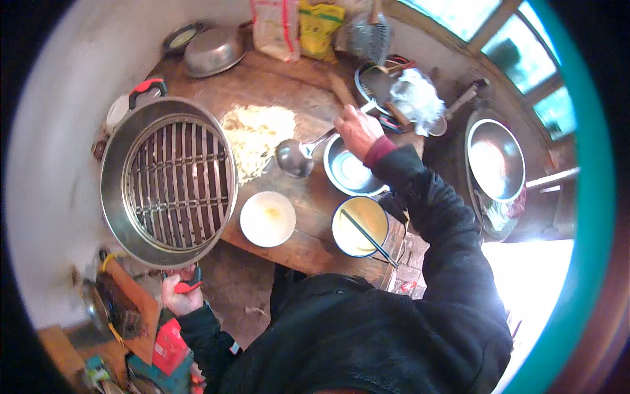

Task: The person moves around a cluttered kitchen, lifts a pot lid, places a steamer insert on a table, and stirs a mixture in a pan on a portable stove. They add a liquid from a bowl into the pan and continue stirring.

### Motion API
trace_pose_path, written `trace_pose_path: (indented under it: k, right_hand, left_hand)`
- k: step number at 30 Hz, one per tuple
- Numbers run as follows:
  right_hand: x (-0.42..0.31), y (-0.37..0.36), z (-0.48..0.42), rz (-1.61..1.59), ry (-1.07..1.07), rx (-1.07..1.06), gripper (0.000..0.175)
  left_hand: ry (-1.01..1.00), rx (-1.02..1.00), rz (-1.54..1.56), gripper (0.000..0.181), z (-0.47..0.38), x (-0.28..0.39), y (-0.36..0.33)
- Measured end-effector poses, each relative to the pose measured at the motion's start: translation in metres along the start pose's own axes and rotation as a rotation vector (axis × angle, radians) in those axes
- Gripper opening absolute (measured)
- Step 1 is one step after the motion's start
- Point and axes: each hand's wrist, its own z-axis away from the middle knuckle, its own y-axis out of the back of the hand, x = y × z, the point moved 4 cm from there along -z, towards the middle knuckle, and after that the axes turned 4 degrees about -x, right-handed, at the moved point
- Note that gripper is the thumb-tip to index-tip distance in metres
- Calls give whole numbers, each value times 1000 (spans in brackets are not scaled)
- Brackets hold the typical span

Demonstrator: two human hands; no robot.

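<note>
My left hand (182,294) grips the red and black lower handle of a round metal steamer pot (110,197) with a slatted rack (179,182) inside. My right hand (360,133) is closed around the handle of a metal ladle (295,157), whose bowl hangs over or rests on the wooden table; I cannot tell which. Beside the ladle is a pile of pale noodles (261,133), partly hidden by the pot's rim. Below my right wrist stands a metal basin (337,170). Nearer to me are a white bowl (268,219) and a blue-rimmed bowl of yellowish contents (362,221), with chopsticks (369,239) across it.
On the wooden table (310,246), an upturned metal basin (214,51) and packaged bags (320,27) stand at the back. A pan (366,81) and crumpled plastic (418,98) lie to the right. Another metal basin (496,160) is farther right, and a wooden board (133,305) is at lower left.
</note>
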Motion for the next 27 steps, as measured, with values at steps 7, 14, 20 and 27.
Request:
trace_pose_path:
  k: [7, 14, 20, 27]
  right_hand:
    - [17, 26, 164, -610, -455, -55, 25]
    - [-6, 36, 325, -1395, -1049, 11, 34]
    - [-60, 71, 417, -1443, -1307, 12, 37]
    - [-132, 75, 496, -1491, -1581, 265, 32]
  left_hand:
    - [197, -312, -15, 35, -28, -21, -71]
    - [601, -706, 42, 56, -71, -123, -221]
    - [820, -798, -10, 53, -105, -256, -340]
    - [983, -788, -39, 36, -107, -375, -428]
